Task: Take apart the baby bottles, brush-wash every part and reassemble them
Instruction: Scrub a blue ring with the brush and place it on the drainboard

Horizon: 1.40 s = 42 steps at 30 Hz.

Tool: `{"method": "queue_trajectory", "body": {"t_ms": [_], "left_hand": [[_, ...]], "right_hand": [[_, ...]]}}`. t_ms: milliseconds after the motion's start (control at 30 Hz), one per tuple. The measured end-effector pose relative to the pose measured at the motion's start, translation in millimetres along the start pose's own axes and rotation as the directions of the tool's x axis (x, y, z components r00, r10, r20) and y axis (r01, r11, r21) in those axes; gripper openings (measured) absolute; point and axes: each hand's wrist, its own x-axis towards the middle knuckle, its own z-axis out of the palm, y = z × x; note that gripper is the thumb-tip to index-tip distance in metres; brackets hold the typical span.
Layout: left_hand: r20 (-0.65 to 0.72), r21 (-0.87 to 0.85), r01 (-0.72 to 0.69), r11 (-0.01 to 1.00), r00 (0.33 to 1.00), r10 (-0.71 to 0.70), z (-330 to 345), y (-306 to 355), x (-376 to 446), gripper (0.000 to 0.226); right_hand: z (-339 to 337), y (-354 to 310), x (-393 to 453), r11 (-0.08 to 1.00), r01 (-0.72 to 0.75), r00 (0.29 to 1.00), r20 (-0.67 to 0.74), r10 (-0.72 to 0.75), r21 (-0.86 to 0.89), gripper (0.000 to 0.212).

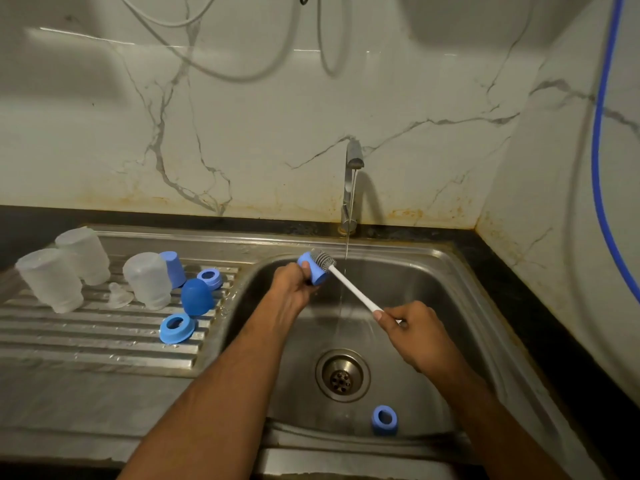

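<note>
gripping a blue cap [314, 270] near the frame's centre, the left hand [292, 285] had its fingers curled round it above the steel sink [460, 306]. the right hand [414, 329], right of centre, pinched the white handle of a bottle brush [348, 285], whose grey bristle head sat in the cap's open mouth. a thin stream ran from the tap [351, 188] just beside the brush. one blue ring [384, 419] lay in the basin at lower right of centre, near the drain [342, 375]. at left, on the ribbed drainboard [86, 341], stood three upturned clear bottles [52, 278], a clear teat [119, 296], two more caps [196, 297] and two rings [177, 328]. no brand, label or writing could be read on anything.
</note>
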Motion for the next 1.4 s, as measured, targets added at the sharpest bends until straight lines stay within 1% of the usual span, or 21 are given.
{"method": "queue_trajectory", "body": {"t_ms": [67,100,200,267,300,400,433,500,567,633,700,767,867,900,1000,1100,1200,1300,1333,1400], "left_hand": [[-0.037,-0.065,-0.020,0.998,0.999,0.017,-7.5,7.9,9.1,0.042],[-0.036,-0.059,-0.026,0.998,0.999,0.024,-7.8,7.2,8.8,0.043],[0.054,0.021,0.005,1.000,0.999,-0.006,4.7,-10.5,-8.6,0.045],[0.068,0.023,0.018,1.000,0.998,-0.019,10.6,-17.6,-17.5,0.045],[0.065,-0.001,0.011,1.000,0.998,-0.011,10.9,-15.1,-16.4,0.044],[-0.006,-0.135,-0.008,0.991,1.000,0.008,2.0,2.9,3.4,0.043],[-0.013,-0.149,-0.005,0.989,1.000,0.003,-1.0,5.9,7.4,0.044],[0.007,-0.109,0.019,0.994,1.000,-0.018,0.4,3.5,2.2,0.041],[0.057,-0.055,0.028,0.998,0.998,-0.025,6.1,-6.0,-6.2,0.039],[0.091,-0.047,0.039,0.998,0.995,-0.035,9.1,-10.7,-11.4,0.040],[0.111,-0.064,0.043,0.997,0.993,-0.035,7.8,-9.2,-8.6,0.036],[0.105,-0.051,0.062,0.997,0.993,-0.056,6.9,-4.9,-9.0,0.030],[0.042,0.083,0.016,0.996,0.999,-0.020,4.8,-3.3,1.3,0.029],[0.020,0.152,-0.009,0.988,1.000,0.006,3.6,-3.2,5.6,0.032],[0.013,0.394,-0.110,0.912,0.993,0.115,0.0,-8.9,12.8,0.038],[0.029,0.596,-0.199,0.778,0.973,0.227,-5.2,-16.6,11.6,0.037],[0.078,0.692,-0.264,0.672,0.953,0.294,-7.8,-19.5,12.8,0.034],[0.203,0.771,-0.330,0.544,0.938,0.282,-3.6,-25.0,9.4,0.039],[0.227,0.784,-0.347,0.515,0.932,0.283,-2.4,-27.3,9.2,0.040],[0.231,0.789,-0.360,0.498,0.925,0.302,-2.8,-28.6,10.8,0.041]], "right_hand": [[-0.2,2.4,-2.6,1.000,-0.001,1.000,0.029,0.001,-0.005,0.031],[0.1,3.4,-2.8,1.000,-0.002,1.000,0.026,0.003,-0.005,0.031],[2.0,2.3,-0.5,1.000,-0.018,1.000,-0.026,0.017,-0.008,0.032],[2.2,-0.1,0.0,1.000,-0.015,0.999,-0.047,0.015,0.002,0.033],[1.5,-0.9,0.0,1.000,-0.011,0.999,-0.045,0.012,0.011,0.032],[-1.9,-0.1,-2.0,1.000,-0.008,1.000,0.009,0.008,0.017,0.030],[-2.2,1.2,-2.9,1.000,-0.006,1.000,0.027,0.006,0.019,0.030],[-0.8,2.7,-2.4,0.999,-0.019,0.999,0.034,0.018,0.027,0.030],[1.3,2.4,0.6,0.999,-0.037,0.999,-0.006,0.037,0.035,0.031],[2.9,2.4,2.9,0.999,-0.040,0.998,-0.038,0.041,0.037,0.032],[1.6,1.5,2.9,0.999,-0.029,0.999,-0.038,0.030,0.022,0.032],[-3.2,3.1,1.3,0.999,-0.014,0.999,-0.042,0.013,-0.032,0.032],[-10.2,13.1,1.4,0.989,-0.034,0.997,-0.069,0.024,-0.141,0.035],[-12.2,16.2,1.3,0.985,-0.049,0.996,-0.078,0.037,-0.164,0.036],[-16.4,28.2,2.4,0.981,-0.100,0.991,-0.102,0.083,-0.169,0.036],[-20.7,32.4,0.0,0.979,-0.123,0.989,-0.101,0.108,-0.161,0.036],[-18.9,27.8,0.4,0.985,-0.103,0.990,-0.111,0.087,-0.142,0.037],[-11.3,15.3,-0.3,0.986,-0.055,0.996,-0.072,0.044,-0.156,0.035],[-9.1,13.1,-0.3,0.987,-0.044,0.998,-0.060,0.035,-0.153,0.035],[-8.1,10.0,-0.2,0.988,-0.022,0.999,-0.044,0.015,-0.152,0.035]]}}
